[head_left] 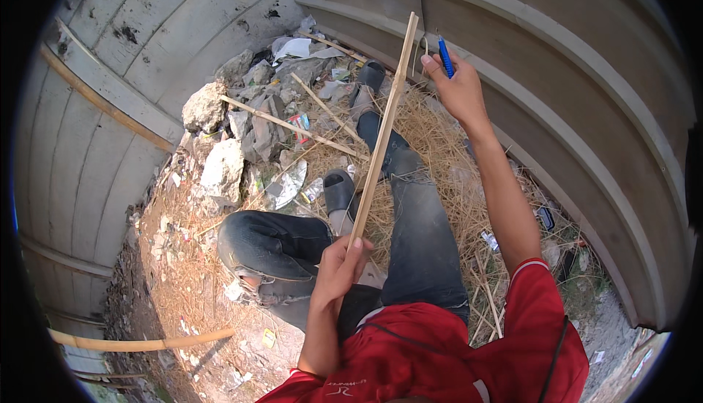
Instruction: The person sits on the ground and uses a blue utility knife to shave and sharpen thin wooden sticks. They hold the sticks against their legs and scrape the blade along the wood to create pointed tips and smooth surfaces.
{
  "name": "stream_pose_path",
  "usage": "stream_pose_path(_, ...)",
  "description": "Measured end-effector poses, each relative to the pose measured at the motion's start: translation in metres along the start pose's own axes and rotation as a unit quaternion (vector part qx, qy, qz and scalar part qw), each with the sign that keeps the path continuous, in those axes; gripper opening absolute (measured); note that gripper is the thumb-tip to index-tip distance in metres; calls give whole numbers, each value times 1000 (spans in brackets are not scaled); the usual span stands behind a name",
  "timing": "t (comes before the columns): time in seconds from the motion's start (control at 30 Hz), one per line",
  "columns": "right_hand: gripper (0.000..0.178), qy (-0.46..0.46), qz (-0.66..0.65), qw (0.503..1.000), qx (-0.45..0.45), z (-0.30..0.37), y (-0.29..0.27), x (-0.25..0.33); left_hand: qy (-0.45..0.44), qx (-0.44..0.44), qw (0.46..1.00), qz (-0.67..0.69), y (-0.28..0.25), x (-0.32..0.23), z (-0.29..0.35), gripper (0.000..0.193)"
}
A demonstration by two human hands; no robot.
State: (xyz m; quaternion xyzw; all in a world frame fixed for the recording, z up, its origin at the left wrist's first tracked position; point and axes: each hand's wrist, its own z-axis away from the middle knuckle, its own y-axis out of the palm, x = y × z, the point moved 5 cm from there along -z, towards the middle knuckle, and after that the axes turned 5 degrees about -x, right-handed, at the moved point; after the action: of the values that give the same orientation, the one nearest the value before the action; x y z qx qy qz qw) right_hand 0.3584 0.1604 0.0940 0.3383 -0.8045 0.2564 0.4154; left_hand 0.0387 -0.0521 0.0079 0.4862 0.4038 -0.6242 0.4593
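Observation:
My left hand (340,270) is closed around the lower end of a long, pale bamboo strip (387,121). The strip slants up and away from me over my outstretched leg, and its far part looks partly whittled. Out to the right of the strip's far end, my right hand (461,94) grips a blue utility knife (445,57), blade end pointing up. A thin curled shaving (425,47) hangs beside my right fingers; whether they touch it I cannot tell. The knife and the strip are apart.
I sit on the ground, with dark sandals (339,190) on my feet. Dry straw-like shavings (439,161) lie around my legs. Loose bamboo sticks (293,126), rocks (222,168) and litter lie ahead to the left. Corrugated metal panels (542,73) rise on the right, pale panels (183,15) on the left.

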Motion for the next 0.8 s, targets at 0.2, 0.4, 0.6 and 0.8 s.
stream_pose_path(0.2, 56, 144, -177, 946, 231, 112, 80, 35, 8, -16, 1000, -18, -22, 1, -13, 40)
stream_pose_path(0.4, 53, 157, -207, 919, 298, 124, 109, 79, 93, -3, 995, -37, -46, -27, -38, 49)
stream_pose_path(0.6, 41, 104, -152, 926, 329, 83, 104, 148, 164, 33, 985, 40, -58, -96, -48, 55)
stream_pose_path(0.8, 37, -30, -37, 899, 435, 43, 120, 221, 209, 103, 958, 164, -78, -172, -81, 50)
